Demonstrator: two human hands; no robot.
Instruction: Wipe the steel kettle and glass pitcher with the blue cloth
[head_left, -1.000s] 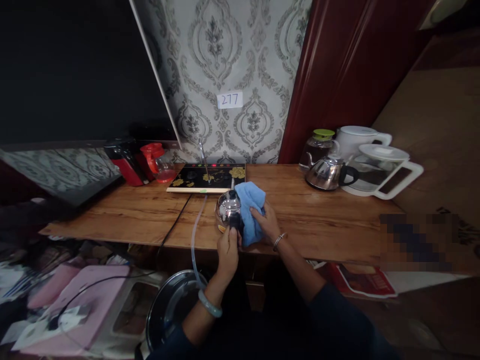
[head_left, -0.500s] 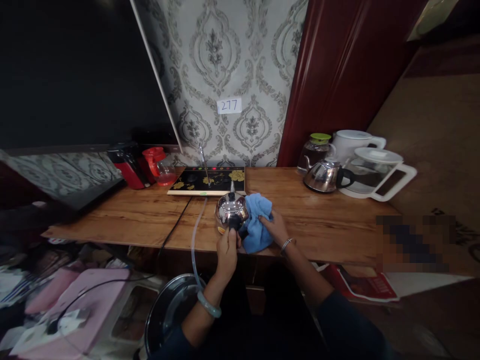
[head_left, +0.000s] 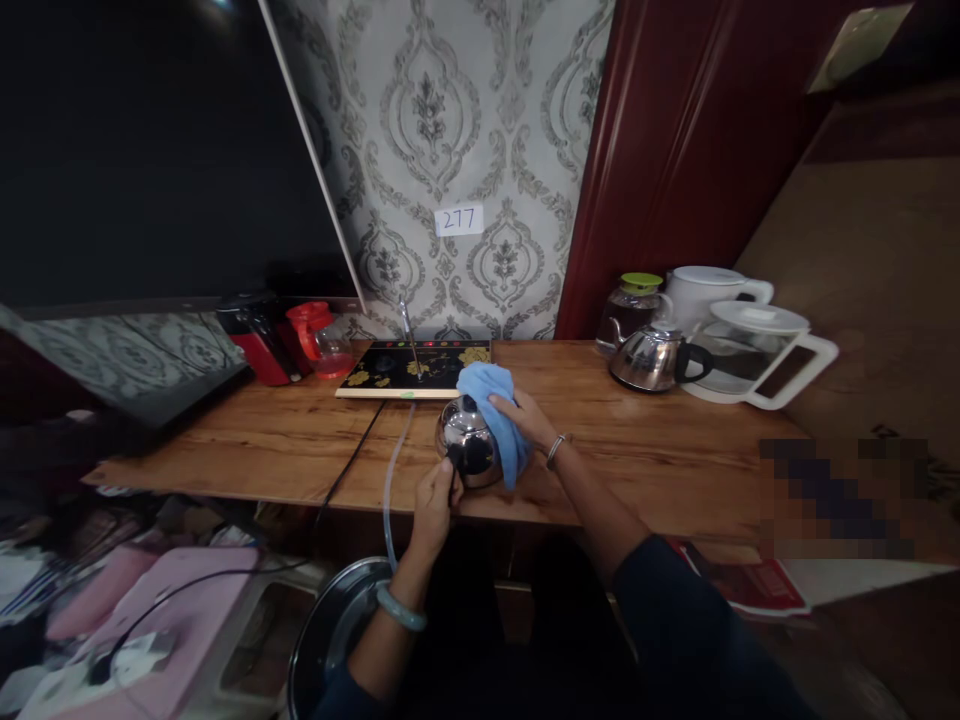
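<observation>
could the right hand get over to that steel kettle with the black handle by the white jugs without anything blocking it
Probably yes. The right hand presses a blue cloth on the near kettle; bare wooden table lies between it and the far steel kettle.
</observation>
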